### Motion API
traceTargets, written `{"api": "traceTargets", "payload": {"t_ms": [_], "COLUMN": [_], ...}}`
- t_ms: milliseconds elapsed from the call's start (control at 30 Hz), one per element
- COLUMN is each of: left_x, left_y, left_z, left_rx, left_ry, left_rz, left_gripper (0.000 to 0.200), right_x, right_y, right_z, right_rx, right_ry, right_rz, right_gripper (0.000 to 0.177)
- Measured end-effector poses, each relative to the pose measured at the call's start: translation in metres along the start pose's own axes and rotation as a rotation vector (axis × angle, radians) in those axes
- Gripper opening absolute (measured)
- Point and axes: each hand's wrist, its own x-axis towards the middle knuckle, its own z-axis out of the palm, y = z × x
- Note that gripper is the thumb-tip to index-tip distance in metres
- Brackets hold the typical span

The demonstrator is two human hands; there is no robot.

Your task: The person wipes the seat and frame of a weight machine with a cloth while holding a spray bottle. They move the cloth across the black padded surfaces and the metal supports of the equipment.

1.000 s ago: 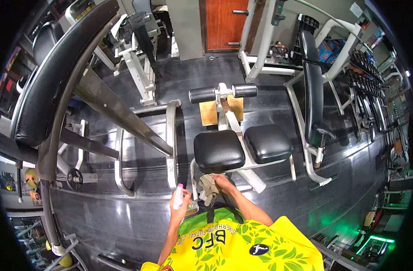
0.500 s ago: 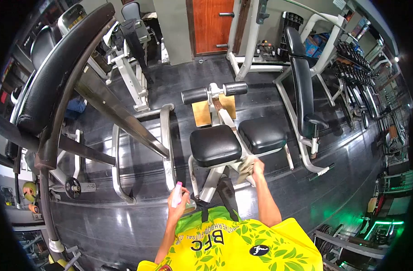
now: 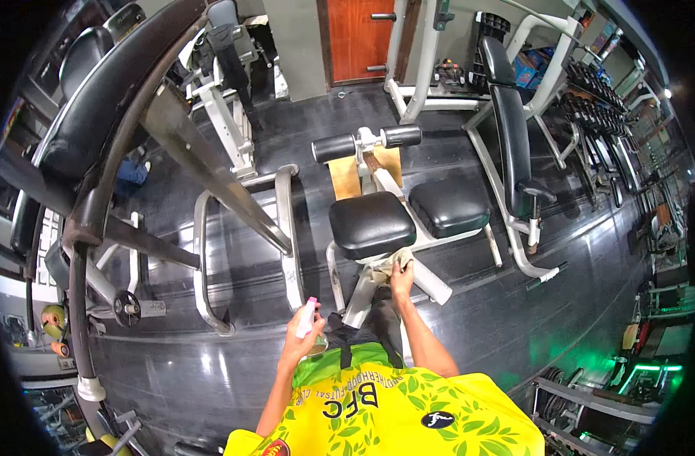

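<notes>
My left hand [image 3: 300,338] is wrapped round a clear spray bottle [image 3: 307,318] with a white and pink top, held close to my body. In my right hand [image 3: 401,280] is a crumpled beige cloth [image 3: 389,264], pressed against the pale metal frame [image 3: 431,283] just below the front edge of a black padded seat [image 3: 372,224]. Beside that seat, to the right, is a second black pad [image 3: 450,207]. Beyond them are two black foam rollers [image 3: 334,148] on a white post.
A large machine with a long black pad [image 3: 97,114] and steel legs [image 3: 290,243] stands at left. An upright padded bench [image 3: 509,144] is at right, near a dumbbell rack [image 3: 598,106]. A red door [image 3: 359,38] is at the back.
My right hand and the cloth have moved left, from the frame's right side to just under the front seat. My left hand still holds the bottle. The view has shifted slightly.
</notes>
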Motion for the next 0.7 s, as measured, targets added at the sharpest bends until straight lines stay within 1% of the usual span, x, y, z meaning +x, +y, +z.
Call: {"api": "traceTargets", "payload": {"t_ms": [33,100,133,167,233,267,333,367,433,500,567,633,700], "left_x": [-0.004,-0.009,-0.011,-0.014,-0.017,-0.018,-0.019,-0.021,-0.023,-0.026,-0.031,-0.034,-0.038], "left_y": [-0.006,-0.017,-0.022,-0.027,-0.037,-0.045,-0.049,-0.051,-0.049,-0.05,-0.056,-0.056,-0.058], "left_z": [-0.002,-0.007,-0.008,-0.007,-0.003,-0.003,-0.001,0.0,0.006,0.011,0.017,0.02,0.026], "left_rx": [-0.003,0.076,0.085,0.083,-0.008,-0.021,-0.002,0.024,0.062,0.099,0.188,0.233,0.263], "left_ry": [0.011,-0.094,-0.095,-0.087,-0.007,0.007,0.029,0.044,0.063,0.081,0.103,0.106,0.171], "left_rz": [-0.004,0.008,-0.015,-0.02,-0.046,-0.087,-0.128,-0.166,-0.179,-0.187,-0.072,-0.089,-0.142], "left_gripper": [0.021,0.022,0.019,0.019,0.016,0.015,0.016,0.017,0.018,0.02,0.022,0.023,0.022], "right_x": [0.0,-0.017,-0.021,-0.022,-0.04,-0.049,-0.063,-0.068,-0.083,-0.083,-0.079,-0.07,-0.06], "right_y": [-0.005,-0.017,-0.011,0.008,0.01,0.01,0.007,0.005,-0.015,-0.016,-0.009,-0.007,-0.002], "right_z": [-0.015,-0.036,-0.046,-0.047,-0.057,-0.06,-0.063,-0.064,-0.074,-0.08,-0.084,-0.088,-0.097], "right_rx": [0.199,0.284,0.283,0.257,0.521,0.513,0.668,0.662,0.795,0.797,0.761,0.778,0.746], "right_ry": [-0.187,-0.263,-0.35,-0.372,-0.396,-0.401,-0.36,-0.369,-0.325,-0.359,-0.368,-0.398,-0.43], "right_rz": [0.019,0.098,0.165,0.138,0.236,0.235,0.3,0.299,0.408,0.404,0.387,0.377,0.381], "right_gripper": [0.034,0.027,0.025,0.024,0.025,0.025,0.026,0.026,0.029,0.031,0.03,0.03,0.031]}}
